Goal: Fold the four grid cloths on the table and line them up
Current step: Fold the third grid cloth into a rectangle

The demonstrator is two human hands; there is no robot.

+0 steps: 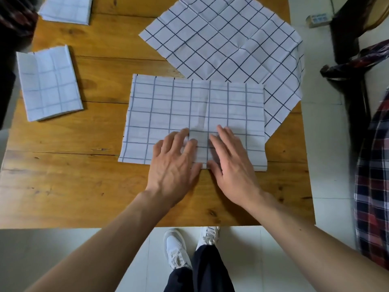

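Note:
A white cloth with a blue grid, folded into a wide rectangle, lies in the middle of the wooden table. My left hand and my right hand press flat on its near edge, side by side, fingers straight. Behind it an unfolded grid cloth lies spread at an angle, its right corner hanging over the table's edge. A small folded grid cloth sits at the left. Another folded grid cloth lies at the far left corner, partly cut off by the frame.
The table's near edge runs just in front of my feet. A plaid garment hangs at the right beside the table. A dark chair frame and a small box stand on the tiled floor at the far right.

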